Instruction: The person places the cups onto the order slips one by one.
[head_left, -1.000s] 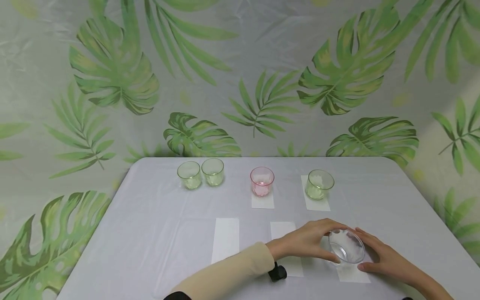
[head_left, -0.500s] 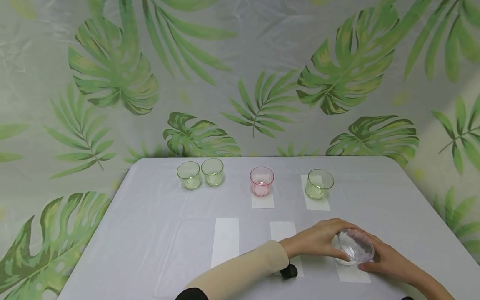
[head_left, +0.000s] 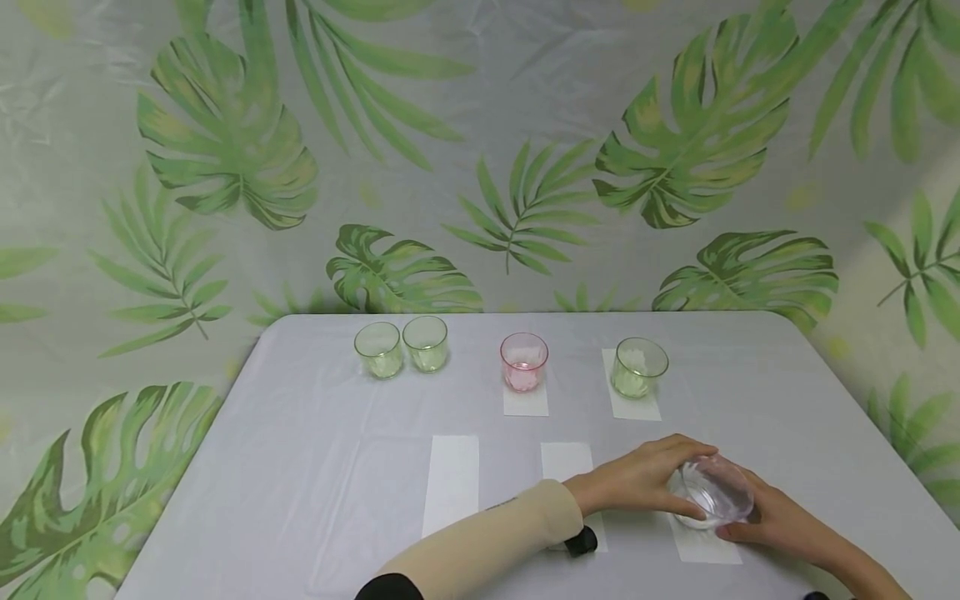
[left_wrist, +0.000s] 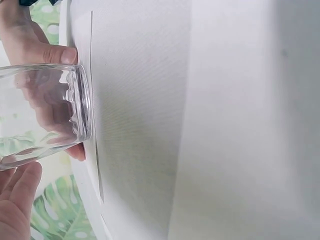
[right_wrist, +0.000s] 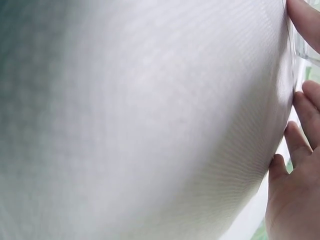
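Observation:
A clear glass (head_left: pixel 712 493) is held between both hands over the right-hand white paper strip (head_left: pixel 705 546), looking slightly tilted in the head view. My left hand (head_left: pixel 637 479) grips its left side, thumb in front and fingers behind the rim. On the other side, my right hand (head_left: pixel 791 517) holds it low, with the thumb near its base. The left wrist view has the glass (left_wrist: pixel 50 107) with its thick base close to the paper, and the right hand (left_wrist: pixel 32 50) around it. Little of the glass (right_wrist: pixel 301 47) shows beside the right hand (right_wrist: pixel 295 195) in the right wrist view.
Two green glasses (head_left: pixel 378 352) (head_left: pixel 426 346) stand at the back left. A pink glass (head_left: pixel 523 364) and another green glass (head_left: pixel 637 369) stand on paper strips farther right. Two more strips (head_left: pixel 452 479) (head_left: pixel 566 454) lie in front, one partly under the left arm.
The clear glass has shifted slightly right and its tilt has changed. My left hand has moved right with it; my right hand has barely moved.

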